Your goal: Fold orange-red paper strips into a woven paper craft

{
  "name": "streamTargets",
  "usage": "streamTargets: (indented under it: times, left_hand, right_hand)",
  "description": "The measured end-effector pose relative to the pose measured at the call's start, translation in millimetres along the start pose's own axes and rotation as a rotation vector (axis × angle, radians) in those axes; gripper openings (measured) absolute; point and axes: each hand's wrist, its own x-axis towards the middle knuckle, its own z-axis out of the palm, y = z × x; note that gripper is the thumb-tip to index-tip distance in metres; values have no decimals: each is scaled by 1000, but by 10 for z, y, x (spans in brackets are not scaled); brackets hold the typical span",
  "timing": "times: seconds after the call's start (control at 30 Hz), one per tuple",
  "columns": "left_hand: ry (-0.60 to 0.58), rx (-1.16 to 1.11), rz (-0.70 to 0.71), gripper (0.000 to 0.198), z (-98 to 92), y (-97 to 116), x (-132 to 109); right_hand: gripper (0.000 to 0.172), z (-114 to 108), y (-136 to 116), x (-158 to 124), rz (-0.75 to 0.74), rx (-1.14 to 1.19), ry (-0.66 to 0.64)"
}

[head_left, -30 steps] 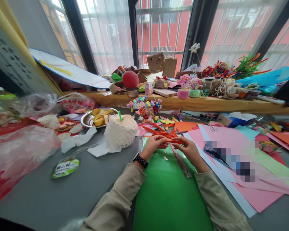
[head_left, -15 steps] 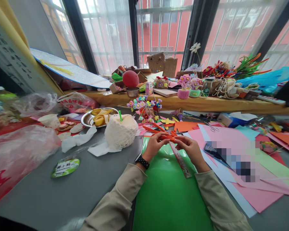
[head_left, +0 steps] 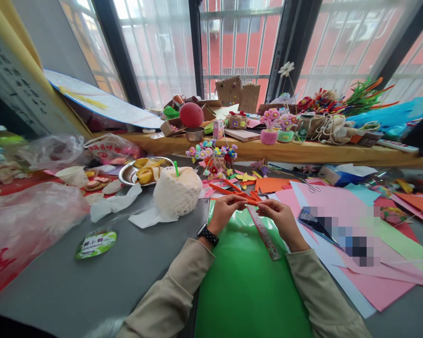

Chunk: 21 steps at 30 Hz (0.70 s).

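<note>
My left hand (head_left: 226,213), with a dark watch on its wrist, pinches one end of a narrow orange paper strip (head_left: 253,203). The fingers of my right hand (head_left: 279,218) close on the strip's other end. Both hands are above the upper part of a glossy green mat (head_left: 250,286). A patterned ruler (head_left: 264,234) lies slantwise on that mat, just below the strip. More orange paper strips (head_left: 223,189) lie beyond my hands, partly overlapping the held one in view, so its exact ends are hard to make out.
Left of my hands stands a coconut (head_left: 178,195) in white netting with a green straw. Behind it is a metal plate (head_left: 123,177) with banana peel. Pink paper (head_left: 377,286) and a phone (head_left: 317,225) lie right. Another person's hand (head_left: 2,173) shows far left.
My left fingers have straightened slightly, and the orange strip between my hands looks flatter and more stretched out. At the far left, the other person's hand has moved.
</note>
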Motion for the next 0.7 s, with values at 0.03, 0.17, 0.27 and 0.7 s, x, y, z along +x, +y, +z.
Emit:
streamTargets:
  times: [0.03, 0.17, 0.27, 0.7]
  left_hand:
    - [-1, 3, 1, 16, 3, 4, -4]
    - [-6, 56, 25, 17, 12, 12, -22]
    - [-17, 100, 45, 18, 11, -2, -27]
    - [-8, 140, 11, 17, 10, -7, 4]
  right_hand:
    - [20, -5, 9, 3, 3, -3, 11]
    - [19, -2, 34, 3, -13, -18, 49]
    - [19, 28, 32, -7, -75, -31, 111]
    - [24, 72, 12, -11, -142, 5, 74]
